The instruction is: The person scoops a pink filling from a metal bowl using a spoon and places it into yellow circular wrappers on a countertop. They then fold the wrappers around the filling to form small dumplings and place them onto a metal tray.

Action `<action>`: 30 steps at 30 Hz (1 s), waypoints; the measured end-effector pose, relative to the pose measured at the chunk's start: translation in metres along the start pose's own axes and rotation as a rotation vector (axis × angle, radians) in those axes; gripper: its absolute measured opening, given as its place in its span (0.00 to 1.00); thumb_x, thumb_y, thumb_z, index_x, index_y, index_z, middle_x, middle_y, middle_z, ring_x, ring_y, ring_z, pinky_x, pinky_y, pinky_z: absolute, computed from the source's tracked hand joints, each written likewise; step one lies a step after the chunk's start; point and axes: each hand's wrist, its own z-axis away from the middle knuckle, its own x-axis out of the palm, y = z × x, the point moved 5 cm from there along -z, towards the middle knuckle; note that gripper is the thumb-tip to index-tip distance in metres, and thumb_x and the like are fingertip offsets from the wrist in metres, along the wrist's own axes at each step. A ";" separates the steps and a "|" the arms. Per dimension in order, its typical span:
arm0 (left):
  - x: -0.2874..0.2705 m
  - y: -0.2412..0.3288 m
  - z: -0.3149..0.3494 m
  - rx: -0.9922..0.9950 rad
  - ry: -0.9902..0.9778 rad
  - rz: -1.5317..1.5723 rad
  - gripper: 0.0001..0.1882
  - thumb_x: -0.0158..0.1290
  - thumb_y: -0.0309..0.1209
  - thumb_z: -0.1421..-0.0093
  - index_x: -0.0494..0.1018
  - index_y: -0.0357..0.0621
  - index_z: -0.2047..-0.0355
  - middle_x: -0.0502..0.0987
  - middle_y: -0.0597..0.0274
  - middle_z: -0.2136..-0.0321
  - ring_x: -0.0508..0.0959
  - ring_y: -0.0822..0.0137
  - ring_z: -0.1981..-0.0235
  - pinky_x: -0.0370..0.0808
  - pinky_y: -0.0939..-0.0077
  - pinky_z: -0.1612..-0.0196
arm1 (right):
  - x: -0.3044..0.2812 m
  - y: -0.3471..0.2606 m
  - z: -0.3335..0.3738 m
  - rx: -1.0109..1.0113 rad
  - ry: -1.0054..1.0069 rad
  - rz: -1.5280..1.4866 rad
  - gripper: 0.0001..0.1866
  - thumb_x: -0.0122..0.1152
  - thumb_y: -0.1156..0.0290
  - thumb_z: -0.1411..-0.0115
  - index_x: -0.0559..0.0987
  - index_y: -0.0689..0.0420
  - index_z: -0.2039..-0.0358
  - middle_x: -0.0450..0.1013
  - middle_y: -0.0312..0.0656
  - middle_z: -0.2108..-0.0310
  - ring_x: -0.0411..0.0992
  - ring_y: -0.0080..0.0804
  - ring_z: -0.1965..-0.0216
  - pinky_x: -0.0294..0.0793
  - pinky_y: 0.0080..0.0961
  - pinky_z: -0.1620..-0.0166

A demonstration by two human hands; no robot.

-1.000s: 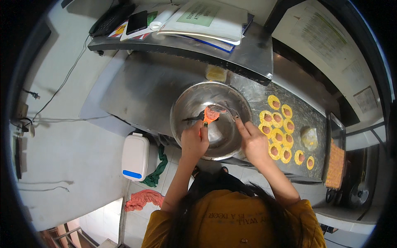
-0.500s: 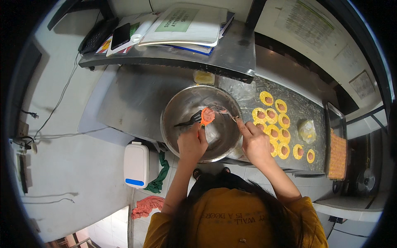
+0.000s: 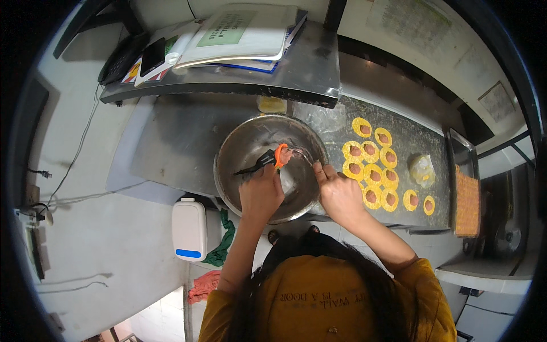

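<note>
One round orange plastic scoop [image 3: 278,154] juts beyond the left hand [image 3: 261,192], whose fingers grip it; pinched in the right hand [image 3: 342,197], a slim metal utensil [image 3: 306,154] slants leftward toward it.

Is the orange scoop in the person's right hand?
No, the left hand holds the orange scoop over the metal bowl.

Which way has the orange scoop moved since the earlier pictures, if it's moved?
Yes: judged against the metal bowl, the orange scoop has tipped toward the bowl's right side. Its mouth looked round earlier; now it looks narrow.
</note>
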 end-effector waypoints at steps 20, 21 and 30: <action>0.017 -0.022 -0.001 -0.097 -0.313 0.269 0.07 0.46 0.29 0.48 0.68 0.39 0.77 0.71 0.49 0.84 0.73 0.49 0.81 0.68 0.57 0.77 | 0.033 0.082 0.048 0.694 -0.327 -1.833 0.17 0.51 0.80 0.50 0.74 0.64 0.57 0.63 0.29 0.85 0.53 0.11 0.88 0.48 0.11 0.87; 0.016 -0.024 -0.001 -0.114 -0.339 0.266 0.07 0.46 0.30 0.48 0.68 0.38 0.77 0.71 0.49 0.84 0.73 0.49 0.81 0.69 0.57 0.76 | 0.032 0.083 0.051 0.708 -0.316 -1.840 0.17 0.51 0.80 0.49 0.74 0.64 0.57 0.64 0.30 0.85 0.53 0.11 0.88 0.49 0.11 0.87; 0.034 -0.064 -0.022 -0.052 -0.566 -0.069 0.12 0.46 0.37 0.47 0.74 0.44 0.71 0.75 0.48 0.76 0.75 0.48 0.70 0.71 0.56 0.65 | 0.034 0.108 0.092 0.878 -0.062 -1.804 0.17 0.48 0.80 0.47 0.72 0.65 0.55 0.65 0.33 0.81 0.53 0.11 0.88 0.47 0.09 0.87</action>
